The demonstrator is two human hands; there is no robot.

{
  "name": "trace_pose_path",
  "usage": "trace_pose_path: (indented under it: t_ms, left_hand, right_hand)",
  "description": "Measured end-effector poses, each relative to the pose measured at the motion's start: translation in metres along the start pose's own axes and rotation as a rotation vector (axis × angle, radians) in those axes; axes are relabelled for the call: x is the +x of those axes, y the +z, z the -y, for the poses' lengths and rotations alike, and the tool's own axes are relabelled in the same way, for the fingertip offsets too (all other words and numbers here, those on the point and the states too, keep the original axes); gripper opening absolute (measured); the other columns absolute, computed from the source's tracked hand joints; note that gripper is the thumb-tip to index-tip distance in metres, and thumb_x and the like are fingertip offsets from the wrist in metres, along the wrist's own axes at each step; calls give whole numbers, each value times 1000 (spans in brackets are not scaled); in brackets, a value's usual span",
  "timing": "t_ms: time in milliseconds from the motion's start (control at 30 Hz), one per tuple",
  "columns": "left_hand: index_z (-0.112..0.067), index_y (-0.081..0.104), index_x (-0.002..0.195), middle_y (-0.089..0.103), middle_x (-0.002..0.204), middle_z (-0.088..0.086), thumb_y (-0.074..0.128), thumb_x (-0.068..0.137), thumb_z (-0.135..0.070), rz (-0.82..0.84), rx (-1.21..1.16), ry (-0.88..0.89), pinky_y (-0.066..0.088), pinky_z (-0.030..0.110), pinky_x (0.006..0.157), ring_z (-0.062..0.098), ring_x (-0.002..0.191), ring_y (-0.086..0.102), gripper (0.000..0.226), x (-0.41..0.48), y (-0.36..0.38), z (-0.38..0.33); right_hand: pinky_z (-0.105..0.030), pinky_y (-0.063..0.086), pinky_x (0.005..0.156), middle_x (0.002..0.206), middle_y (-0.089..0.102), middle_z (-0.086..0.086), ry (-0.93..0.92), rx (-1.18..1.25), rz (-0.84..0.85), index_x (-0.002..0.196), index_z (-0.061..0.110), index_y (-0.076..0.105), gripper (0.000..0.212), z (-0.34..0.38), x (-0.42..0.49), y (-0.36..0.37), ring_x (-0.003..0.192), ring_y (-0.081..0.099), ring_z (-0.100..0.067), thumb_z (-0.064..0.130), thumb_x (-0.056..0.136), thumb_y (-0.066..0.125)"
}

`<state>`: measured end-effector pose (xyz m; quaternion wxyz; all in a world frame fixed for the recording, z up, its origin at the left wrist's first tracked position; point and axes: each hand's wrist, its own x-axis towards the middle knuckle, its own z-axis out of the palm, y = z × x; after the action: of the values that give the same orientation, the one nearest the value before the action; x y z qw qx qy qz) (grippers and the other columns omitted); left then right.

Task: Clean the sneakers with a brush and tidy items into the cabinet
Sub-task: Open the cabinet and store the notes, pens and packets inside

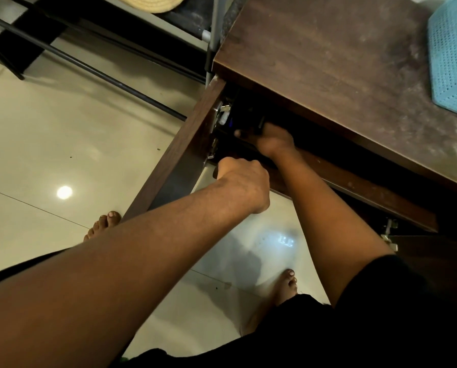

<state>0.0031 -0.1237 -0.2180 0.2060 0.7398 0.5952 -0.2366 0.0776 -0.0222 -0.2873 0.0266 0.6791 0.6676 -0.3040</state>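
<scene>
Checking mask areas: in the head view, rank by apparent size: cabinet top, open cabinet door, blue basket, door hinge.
1. cabinet top
2-3. open cabinet door and blue basket: too alike to rank, and the frame crops the basket
4. door hinge

Hands (244,181) (272,140) at open cabinet (328,62), blue basket (453,49) atop

Dark brown wood-grain cabinet (341,62), its top smeared with pale grey dust; at far right, a light blue basket (453,49) patterned with fine perforations. Glossy cream floor tiles (49,128) at left; black rack (89,67) and straw-coloured woven piece (153,2) beyond.
</scene>
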Motion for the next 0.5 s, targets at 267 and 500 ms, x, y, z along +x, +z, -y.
trace_pose_path:
  t_ms: [267, 500]
  left_hand:
    - [-15, 56, 116, 59, 102, 4, 51, 94, -29, -144, -81, 98, 40, 33, 77, 24, 99, 58, 27, -34, -9, -1]
    - [-18, 57, 109, 64, 104, 5, 47, 93, -36, -389, -301, 17, 44, 34, 75, 28, 99, 62, 25, -132, -35, 15]
  right_hand:
    - [-32, 40, 95, 127, 54, -18, -59, 75, -177, 130, 4, 44, 50, -54, -76, -16, 118, 50, -33, 31, 91, 58]
    - [-32, 55, 78, 80, 68, -5, 66, 509, -203, 79, 17, 65, 13, -42, -169, -34, 74, 65, -18, 10, 87, 58]
